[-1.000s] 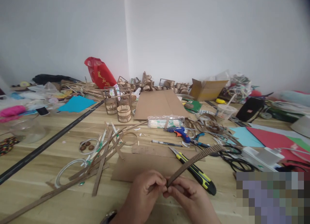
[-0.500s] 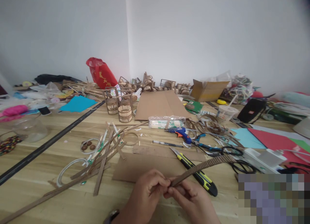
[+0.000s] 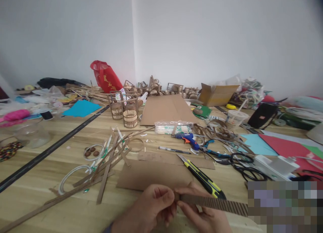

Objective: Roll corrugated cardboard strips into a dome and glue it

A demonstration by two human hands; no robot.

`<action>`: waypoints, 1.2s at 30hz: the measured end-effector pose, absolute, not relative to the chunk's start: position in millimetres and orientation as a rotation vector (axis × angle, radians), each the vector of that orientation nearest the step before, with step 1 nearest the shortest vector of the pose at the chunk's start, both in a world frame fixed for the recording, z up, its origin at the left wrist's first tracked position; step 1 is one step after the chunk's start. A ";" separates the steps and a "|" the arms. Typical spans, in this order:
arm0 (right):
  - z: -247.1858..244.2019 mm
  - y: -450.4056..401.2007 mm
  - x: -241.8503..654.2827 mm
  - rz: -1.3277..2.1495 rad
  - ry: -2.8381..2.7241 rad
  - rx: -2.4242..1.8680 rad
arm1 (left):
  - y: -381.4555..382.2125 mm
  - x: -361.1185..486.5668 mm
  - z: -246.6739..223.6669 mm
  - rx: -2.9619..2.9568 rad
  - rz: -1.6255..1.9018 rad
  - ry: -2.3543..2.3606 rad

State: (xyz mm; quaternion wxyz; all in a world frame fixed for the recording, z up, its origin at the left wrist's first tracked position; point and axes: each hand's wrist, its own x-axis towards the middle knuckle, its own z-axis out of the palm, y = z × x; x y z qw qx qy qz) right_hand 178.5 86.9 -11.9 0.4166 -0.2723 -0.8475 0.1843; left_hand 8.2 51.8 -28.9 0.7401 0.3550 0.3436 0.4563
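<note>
A corrugated cardboard strip (image 3: 217, 204) runs between both hands near the table's front edge, its ridged tail stretching to the right. My left hand (image 3: 153, 206) pinches its near end, where a small roll or fold seems to be, partly hidden by fingers. Fingers of my right hand (image 3: 202, 214) close round the strip just beside that end. Right behind the hands lie a flat cardboard piece (image 3: 156, 174) and a yellow-black utility knife (image 3: 203, 177) with its blade out.
Loose cardboard strips (image 3: 107, 176) and white rings (image 3: 73, 176) lie to the left. Behind the knife are a pen (image 3: 174, 150), a blue glue gun (image 3: 188, 139), pliers (image 3: 214, 152) and scissors (image 3: 248, 167). Small stick baskets (image 3: 130, 118) stand farther back, by a large cardboard sheet (image 3: 168, 108).
The strip's free tail has swung down from pointing up and right to lying nearly level over my right hand. My left hand has turned, its thumb now on top.
</note>
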 end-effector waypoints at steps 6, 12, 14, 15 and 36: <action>-7.6 87.6 182.9 0.548 -2.227 -0.696 | 50.4 3.1 -28.9 0.835 0.984 0.756; -36.9 97.0 184.7 0.220 -2.289 -0.720 | 51.0 1.6 -24.5 1.073 1.008 0.947; -46.8 99.7 183.0 0.055 -2.228 -0.693 | 50.3 2.7 -19.9 1.148 1.025 1.005; -48.3 100.2 181.9 -0.014 -2.201 -0.666 | 49.9 3.2 -18.3 1.170 1.036 1.033; -37.3 98.6 187.4 -0.067 -2.220 -0.562 | 50.6 7.1 -22.6 0.901 1.070 0.891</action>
